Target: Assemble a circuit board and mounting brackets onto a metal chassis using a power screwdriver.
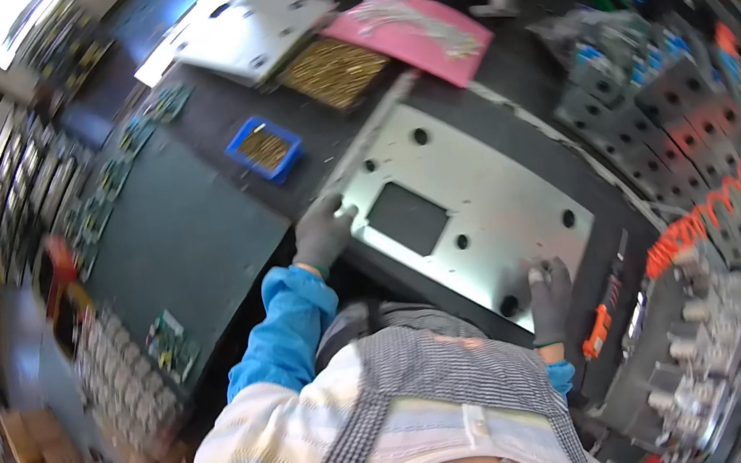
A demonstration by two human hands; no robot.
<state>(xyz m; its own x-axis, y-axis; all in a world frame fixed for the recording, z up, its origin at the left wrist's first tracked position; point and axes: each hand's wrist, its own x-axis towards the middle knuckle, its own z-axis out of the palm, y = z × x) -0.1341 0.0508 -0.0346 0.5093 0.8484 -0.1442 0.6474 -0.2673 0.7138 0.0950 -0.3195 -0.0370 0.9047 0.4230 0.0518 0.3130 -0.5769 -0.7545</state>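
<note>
A flat silvery metal plate (491,185) lies at a slant on the dark bench in front of me. It has a rectangular cutout and several round black spots. My left hand (324,235), in a grey glove and blue sleeve cover, is at the plate's left corner, its fingers closed over the edge. At the near right corner, my right hand (551,301), also gloved in grey, grips the plate's edge with the fingertips on its upper face. The undersides of both hands are hidden. A few tiny slivers lie on the plate near the cutout.
Beyond my left hand sit a blue tray (242,147) of small brass-coloured parts, a larger heap of brass-coloured parts (333,74) and another metal plate (251,29). A pink sheet (410,36) lies far right. An orange-handled tool (597,332) and red coiled hose (718,205) are at right.
</note>
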